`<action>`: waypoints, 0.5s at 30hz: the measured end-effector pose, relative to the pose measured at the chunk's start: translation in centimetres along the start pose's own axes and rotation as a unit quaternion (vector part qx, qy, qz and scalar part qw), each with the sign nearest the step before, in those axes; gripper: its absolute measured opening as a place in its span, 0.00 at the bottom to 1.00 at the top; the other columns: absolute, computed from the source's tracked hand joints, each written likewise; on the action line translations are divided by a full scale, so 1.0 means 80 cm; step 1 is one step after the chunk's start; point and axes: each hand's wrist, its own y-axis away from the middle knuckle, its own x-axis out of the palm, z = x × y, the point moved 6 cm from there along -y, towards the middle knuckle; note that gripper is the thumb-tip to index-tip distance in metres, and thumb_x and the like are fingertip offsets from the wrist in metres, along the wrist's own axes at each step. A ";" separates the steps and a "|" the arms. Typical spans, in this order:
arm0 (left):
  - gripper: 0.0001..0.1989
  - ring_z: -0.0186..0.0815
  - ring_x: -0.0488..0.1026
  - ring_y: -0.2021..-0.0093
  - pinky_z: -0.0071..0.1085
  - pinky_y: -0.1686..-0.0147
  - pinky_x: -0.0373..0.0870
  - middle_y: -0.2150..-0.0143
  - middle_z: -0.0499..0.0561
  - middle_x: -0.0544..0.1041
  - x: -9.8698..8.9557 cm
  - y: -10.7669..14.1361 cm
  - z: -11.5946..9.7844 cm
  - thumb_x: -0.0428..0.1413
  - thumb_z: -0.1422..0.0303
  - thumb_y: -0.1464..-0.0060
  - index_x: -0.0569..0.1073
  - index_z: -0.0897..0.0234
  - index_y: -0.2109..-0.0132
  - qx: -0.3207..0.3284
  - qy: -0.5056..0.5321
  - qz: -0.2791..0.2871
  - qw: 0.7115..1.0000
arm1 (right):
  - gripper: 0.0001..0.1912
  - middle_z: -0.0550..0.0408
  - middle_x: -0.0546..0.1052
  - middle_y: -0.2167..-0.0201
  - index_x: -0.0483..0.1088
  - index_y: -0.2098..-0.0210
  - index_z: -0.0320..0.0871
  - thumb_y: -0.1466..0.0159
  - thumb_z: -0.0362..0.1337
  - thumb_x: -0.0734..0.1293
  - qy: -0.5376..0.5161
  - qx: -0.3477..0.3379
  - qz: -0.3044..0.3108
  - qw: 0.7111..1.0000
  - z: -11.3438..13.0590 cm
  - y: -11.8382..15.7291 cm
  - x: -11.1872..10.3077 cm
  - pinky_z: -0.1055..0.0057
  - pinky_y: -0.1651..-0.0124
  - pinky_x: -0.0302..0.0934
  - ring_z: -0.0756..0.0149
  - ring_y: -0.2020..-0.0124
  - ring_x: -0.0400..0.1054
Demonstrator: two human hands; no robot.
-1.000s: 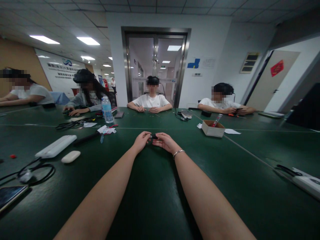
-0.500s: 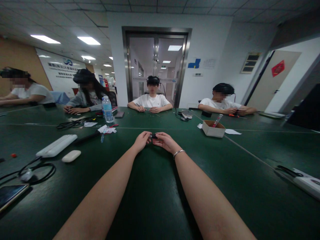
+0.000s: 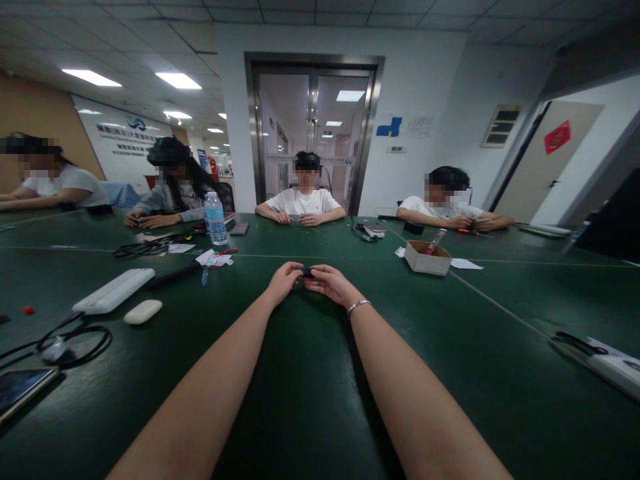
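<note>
Above the middle of the green table (image 3: pixel 310 373), both hands meet around a small black object (image 3: pixel 307 273). My left hand (image 3: pixel 285 282) pinches its left end between thumb and fingertips. From the other side, my right hand (image 3: pixel 331 285) has its thumb and index finger closed on the right end, the other fingers curled below. The object is mostly covered by fingertips and too small to name. A silver bracelet (image 3: pixel 359 307) circles my right wrist.
To the left lie a white power bank (image 3: pixel 115 291), a white oval case (image 3: pixel 143 312), black cable (image 3: pixel 95 347) and a phone (image 3: pixel 25 390). A water bottle (image 3: pixel 216 220) stands farther back. An open box (image 3: pixel 428 260) sits at right. Several people in headsets sit across the table.
A silvery bit by my left fingertips, visible earlier at the object's left end, no longer shows; only black is seen between the hands. Both hands have stayed in nearly the same place.
</note>
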 end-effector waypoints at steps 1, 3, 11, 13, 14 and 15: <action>0.11 0.26 0.63 0.78 0.20 0.82 0.57 0.73 0.47 0.69 0.000 0.000 0.000 0.50 0.67 0.49 0.69 0.66 0.59 0.001 0.002 0.000 1.000 | 0.05 0.49 0.75 0.71 0.64 0.64 0.37 0.39 0.25 0.64 0.001 0.001 0.001 1.000 0.000 0.000 0.000 0.67 0.64 0.69 0.65 0.71 0.73; 0.12 0.26 0.62 0.80 0.21 0.81 0.57 0.76 0.46 0.67 0.001 -0.001 0.000 0.47 0.66 0.46 0.69 0.67 0.58 0.012 0.006 0.007 1.000 | 0.05 0.49 0.75 0.71 0.64 0.64 0.37 0.39 0.26 0.65 0.002 0.002 0.006 1.000 -0.001 0.000 0.000 0.68 0.64 0.69 0.65 0.71 0.73; 0.11 0.26 0.63 0.77 0.22 0.78 0.59 0.75 0.46 0.67 -0.001 0.001 -0.004 0.49 0.71 0.49 0.69 0.66 0.58 0.020 -0.001 -0.008 1.000 | 0.07 0.47 0.74 0.78 0.64 0.69 0.35 0.38 0.33 0.65 0.057 0.021 -0.010 0.998 -0.005 -0.006 0.000 0.70 0.71 0.70 0.65 0.77 0.72; 0.12 0.27 0.64 0.76 0.22 0.78 0.59 0.76 0.46 0.67 -0.002 0.001 -0.007 0.50 0.71 0.50 0.69 0.67 0.58 0.031 0.000 -0.009 0.999 | 0.13 0.45 0.73 0.82 0.64 0.71 0.35 0.36 0.39 0.62 0.119 0.033 -0.029 0.992 -0.007 -0.008 0.001 0.73 0.79 0.67 0.65 0.82 0.69; 0.12 0.27 0.64 0.76 0.22 0.78 0.59 0.76 0.46 0.67 -0.002 0.002 -0.009 0.51 0.71 0.51 0.69 0.67 0.57 0.034 0.001 -0.009 0.999 | 0.16 0.45 0.73 0.84 0.64 0.72 0.35 0.35 0.42 0.61 0.151 0.037 -0.039 0.987 -0.007 -0.010 0.001 0.75 0.83 0.64 0.66 0.85 0.67; 0.13 0.28 0.64 0.76 0.22 0.78 0.59 0.76 0.46 0.67 -0.003 0.002 -0.010 0.51 0.71 0.52 0.69 0.67 0.57 0.036 0.003 -0.010 0.999 | 0.19 0.45 0.72 0.86 0.64 0.74 0.35 0.35 0.45 0.60 0.178 0.039 -0.049 0.982 -0.007 -0.011 0.001 0.77 0.87 0.61 0.67 0.87 0.65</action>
